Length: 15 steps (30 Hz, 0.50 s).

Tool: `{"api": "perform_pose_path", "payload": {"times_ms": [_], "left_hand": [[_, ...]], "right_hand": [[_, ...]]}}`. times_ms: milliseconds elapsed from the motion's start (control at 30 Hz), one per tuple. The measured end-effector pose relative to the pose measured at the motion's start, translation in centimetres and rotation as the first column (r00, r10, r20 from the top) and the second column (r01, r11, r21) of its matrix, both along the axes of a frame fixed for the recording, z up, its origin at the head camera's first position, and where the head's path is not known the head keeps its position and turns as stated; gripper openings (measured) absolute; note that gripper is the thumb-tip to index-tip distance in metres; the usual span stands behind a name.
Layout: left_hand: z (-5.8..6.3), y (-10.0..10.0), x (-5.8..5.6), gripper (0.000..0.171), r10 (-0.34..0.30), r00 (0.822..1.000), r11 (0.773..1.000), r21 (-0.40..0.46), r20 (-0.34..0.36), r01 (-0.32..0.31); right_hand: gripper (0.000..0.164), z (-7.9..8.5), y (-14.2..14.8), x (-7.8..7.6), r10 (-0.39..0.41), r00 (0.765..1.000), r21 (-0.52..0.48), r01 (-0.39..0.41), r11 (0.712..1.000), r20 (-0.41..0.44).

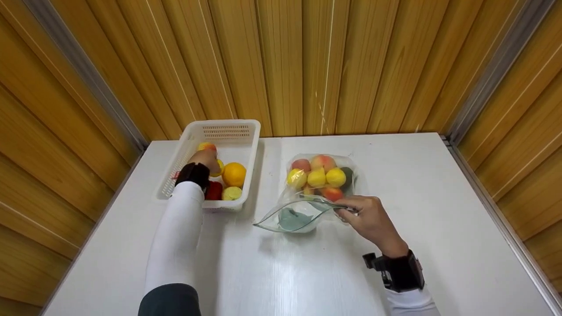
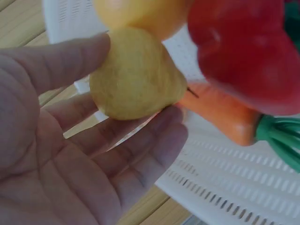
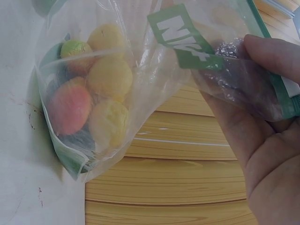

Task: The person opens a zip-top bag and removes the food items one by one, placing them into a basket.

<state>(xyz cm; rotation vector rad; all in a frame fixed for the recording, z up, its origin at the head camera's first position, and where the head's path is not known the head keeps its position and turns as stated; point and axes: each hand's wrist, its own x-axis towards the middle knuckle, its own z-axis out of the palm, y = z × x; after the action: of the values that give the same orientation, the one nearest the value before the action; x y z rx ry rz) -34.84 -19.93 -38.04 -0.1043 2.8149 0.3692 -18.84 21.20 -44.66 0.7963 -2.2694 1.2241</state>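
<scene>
My left hand [image 1: 205, 159] reaches into a white basket [image 1: 253, 160]. In the left wrist view, its thumb and fingers hold a yellow pear [image 2: 133, 75], whose stem points away from the palm. Beside the pear lie a carrot [image 2: 222, 115] with green tops and a red bell pepper [image 2: 243, 56]. My right hand [image 1: 366, 219] pinches the rim of a clear zip bag [image 1: 285, 204] with green print, and the bag's mouth gapes. Inside the bag are several yellow fruits [image 1: 316, 177], reddish peach-like fruits [image 1: 323, 162] and a dark green item [image 1: 347, 176].
An orange [image 1: 234, 174], a yellow-green piece [image 1: 232, 193] and a red-yellow fruit [image 1: 207, 147] also lie in the basket. The white table [image 1: 272, 272] meets wood-patterned walls [image 1: 281, 66] at the back and sides.
</scene>
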Motion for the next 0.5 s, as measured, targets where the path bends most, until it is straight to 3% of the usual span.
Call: {"api": "perform_pose_path", "payload": {"times_ms": [167,367,500], "left_hand": [[-0.8,-0.1,-0.5,0.036,0.037,0.999,0.999,-0.037,0.002,-0.037],[-1.7,-0.3,-0.9,0.041,-0.030,0.999,0.992,-0.123,-0.033,0.026],[-1.9,-0.3,-0.9,0.041,-0.024,0.998,0.989,-0.144,-0.065,0.015]], "right_hand": [[0.022,0.0,0.1,0.0,-0.006,1.000,0.003,0.006,1.000,0.001],[0.021,0.1,0.0,0.2,-0.017,1.000,0.007,0.017,1.000,0.008],[0.020,0.2,0.0,0.2,-0.021,0.999,0.004,0.021,1.000,0.024]]}}
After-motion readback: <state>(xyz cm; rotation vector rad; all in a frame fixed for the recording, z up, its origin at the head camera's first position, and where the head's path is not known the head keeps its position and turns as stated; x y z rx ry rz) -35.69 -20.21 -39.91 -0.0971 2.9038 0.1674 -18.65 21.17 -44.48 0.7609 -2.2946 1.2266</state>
